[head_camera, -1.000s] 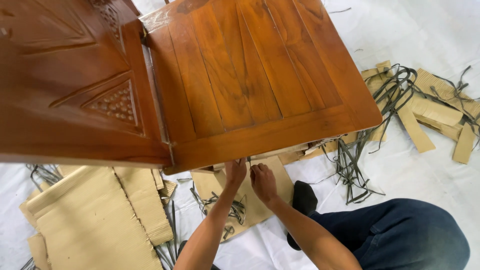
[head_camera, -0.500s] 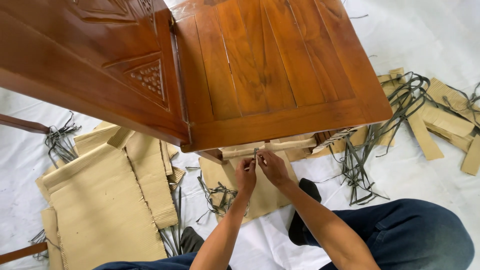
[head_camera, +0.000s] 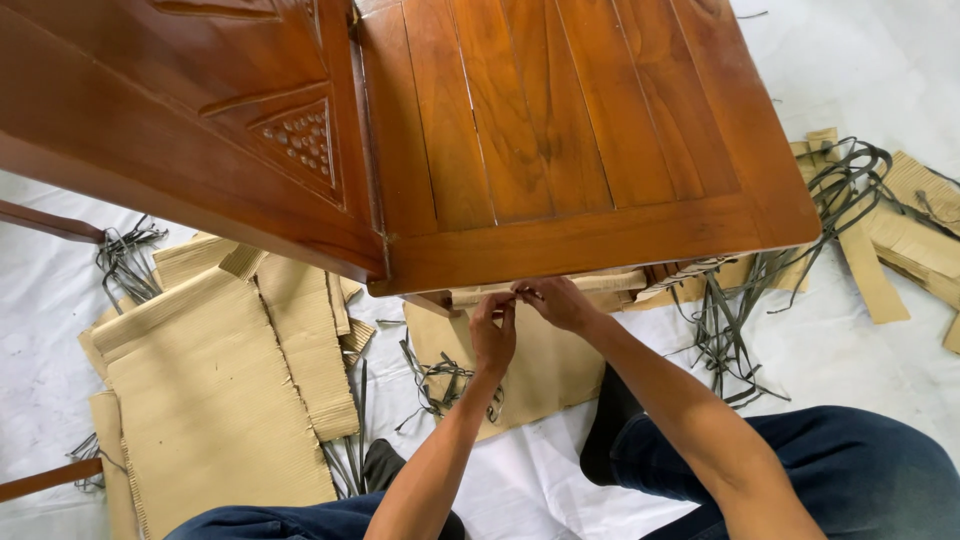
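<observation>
Both hands pinch something small under the wooden chair seat (head_camera: 570, 130): left hand (head_camera: 492, 335) just below, right hand (head_camera: 560, 302) beside it, over corrugated cardboard (head_camera: 545, 365); unwrapping looks underway.

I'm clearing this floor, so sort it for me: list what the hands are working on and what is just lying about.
In hand:
- left hand and right hand, fingertips together under the furniture's edge
- cardboard strip they pinch
- wooden furniture piece above it

Lying about:
- corrugated cardboard sheets
- cut black straps
- cardboard offcuts
- white floor sheet
</observation>
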